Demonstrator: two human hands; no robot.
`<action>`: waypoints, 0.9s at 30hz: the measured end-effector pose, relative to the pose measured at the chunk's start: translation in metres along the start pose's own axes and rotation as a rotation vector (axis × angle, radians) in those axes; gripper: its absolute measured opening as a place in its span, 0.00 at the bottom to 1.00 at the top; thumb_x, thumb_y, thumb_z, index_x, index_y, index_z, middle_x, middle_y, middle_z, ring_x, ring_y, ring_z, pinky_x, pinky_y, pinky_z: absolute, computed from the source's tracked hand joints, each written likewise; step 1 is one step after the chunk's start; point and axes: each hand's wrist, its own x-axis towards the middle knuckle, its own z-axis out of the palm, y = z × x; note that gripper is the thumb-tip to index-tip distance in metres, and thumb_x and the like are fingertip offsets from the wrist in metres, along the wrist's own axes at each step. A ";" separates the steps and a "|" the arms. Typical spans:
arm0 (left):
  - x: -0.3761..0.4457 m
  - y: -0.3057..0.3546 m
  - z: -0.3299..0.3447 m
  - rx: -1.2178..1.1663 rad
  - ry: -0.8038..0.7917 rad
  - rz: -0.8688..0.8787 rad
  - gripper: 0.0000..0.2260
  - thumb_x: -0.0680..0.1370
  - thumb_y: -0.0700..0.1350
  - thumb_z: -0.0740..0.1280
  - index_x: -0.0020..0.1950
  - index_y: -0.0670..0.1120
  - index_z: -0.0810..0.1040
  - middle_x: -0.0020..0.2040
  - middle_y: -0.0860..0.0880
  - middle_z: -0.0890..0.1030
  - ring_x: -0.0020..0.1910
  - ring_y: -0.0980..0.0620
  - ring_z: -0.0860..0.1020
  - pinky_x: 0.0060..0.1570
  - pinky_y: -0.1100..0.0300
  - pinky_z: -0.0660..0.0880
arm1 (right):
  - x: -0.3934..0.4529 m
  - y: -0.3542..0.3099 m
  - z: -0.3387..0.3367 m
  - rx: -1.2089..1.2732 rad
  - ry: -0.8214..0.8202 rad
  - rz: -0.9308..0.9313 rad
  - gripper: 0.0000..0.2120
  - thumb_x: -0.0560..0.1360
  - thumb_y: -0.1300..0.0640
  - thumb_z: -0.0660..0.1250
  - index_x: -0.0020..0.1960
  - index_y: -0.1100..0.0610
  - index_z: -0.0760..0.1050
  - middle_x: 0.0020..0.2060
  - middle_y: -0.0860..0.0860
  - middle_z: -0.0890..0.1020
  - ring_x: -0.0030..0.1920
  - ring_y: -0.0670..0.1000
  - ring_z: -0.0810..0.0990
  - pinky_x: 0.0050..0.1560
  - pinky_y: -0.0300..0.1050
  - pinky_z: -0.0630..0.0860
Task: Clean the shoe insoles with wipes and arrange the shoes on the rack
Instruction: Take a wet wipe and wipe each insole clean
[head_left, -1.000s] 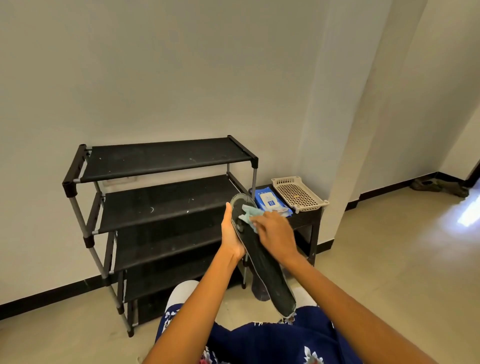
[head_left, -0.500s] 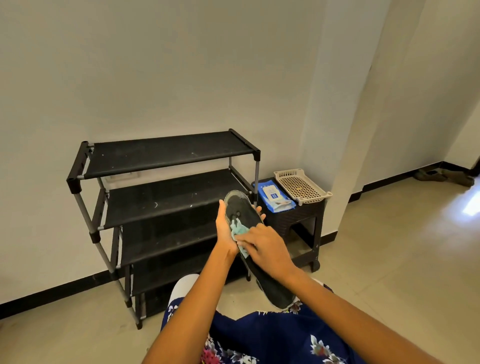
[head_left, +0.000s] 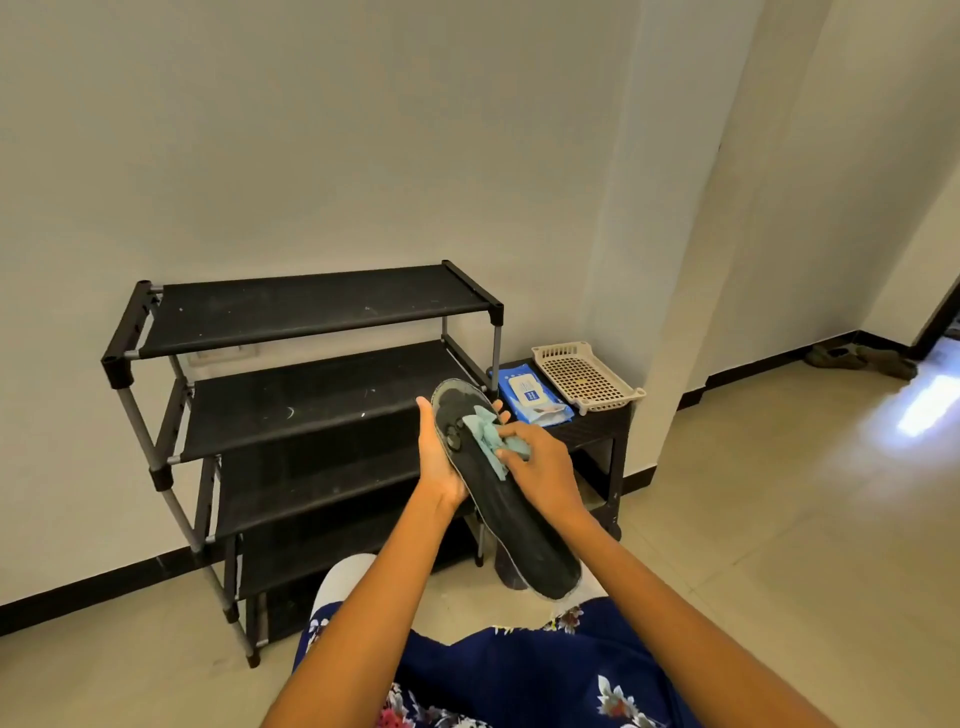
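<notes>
A black four-tier shoe rack (head_left: 311, 312) stands against the wall at left. In front of it, the left hand (head_left: 439, 457) cradles a black insole (head_left: 511, 506) from beneath, fingers curled round its edge. The right hand (head_left: 540, 467) pinches a pale green wipe (head_left: 491, 434) against the insole's upper face. Farther right, a blue wipes pack (head_left: 530, 397) and a cream basket (head_left: 587, 376) sit on a dark stool (head_left: 597, 431).

A cream basket (head_left: 587, 376) sits on the black stool (head_left: 597, 434) beside my rack. Far right, brown shoes (head_left: 862, 358) lie by the wall. My lap is in blue floral cloth (head_left: 519, 680).
</notes>
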 end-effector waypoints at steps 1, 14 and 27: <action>-0.004 -0.003 0.002 -0.008 -0.036 0.005 0.37 0.73 0.71 0.52 0.65 0.42 0.74 0.60 0.37 0.79 0.58 0.41 0.78 0.59 0.46 0.72 | 0.005 -0.002 -0.002 0.053 0.036 0.006 0.11 0.75 0.60 0.68 0.57 0.53 0.77 0.55 0.49 0.79 0.53 0.44 0.76 0.56 0.40 0.74; -0.007 -0.018 -0.009 -0.093 -0.061 -0.010 0.34 0.75 0.66 0.59 0.68 0.41 0.71 0.63 0.39 0.77 0.60 0.42 0.77 0.61 0.48 0.74 | -0.017 -0.025 0.016 -0.493 0.118 -0.460 0.08 0.73 0.52 0.65 0.44 0.48 0.83 0.53 0.50 0.80 0.58 0.52 0.74 0.59 0.50 0.71; -0.006 -0.001 -0.009 -0.024 -0.148 -0.058 0.34 0.75 0.68 0.54 0.55 0.38 0.80 0.49 0.38 0.83 0.45 0.44 0.83 0.45 0.52 0.81 | -0.013 0.000 0.004 -0.691 -0.031 -0.611 0.15 0.76 0.49 0.56 0.51 0.49 0.81 0.52 0.45 0.83 0.65 0.51 0.73 0.70 0.51 0.55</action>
